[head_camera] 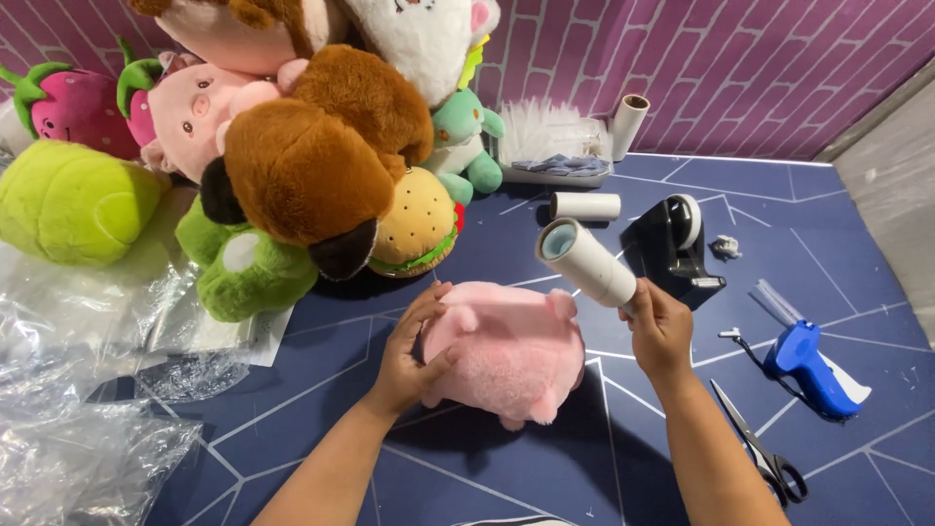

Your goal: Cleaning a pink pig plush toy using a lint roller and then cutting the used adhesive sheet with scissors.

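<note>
A pink plush pig [511,356] lies on the dark blue mat [672,185] in front of me. My left hand [409,356] grips its left side, thumb and fingers pressed into the fur. My right hand [660,326] holds a lint roller [584,261] by the handle, its white roll raised above the pig's upper right and pointing up-left, apart from the fur.
A heap of plush toys [312,166] fills the back left, with crumpled clear plastic bags [78,390] at the left. A black tape dispenser [672,248], spare roll [584,206], blue tagging gun [808,365] and scissors [765,453] lie at the right.
</note>
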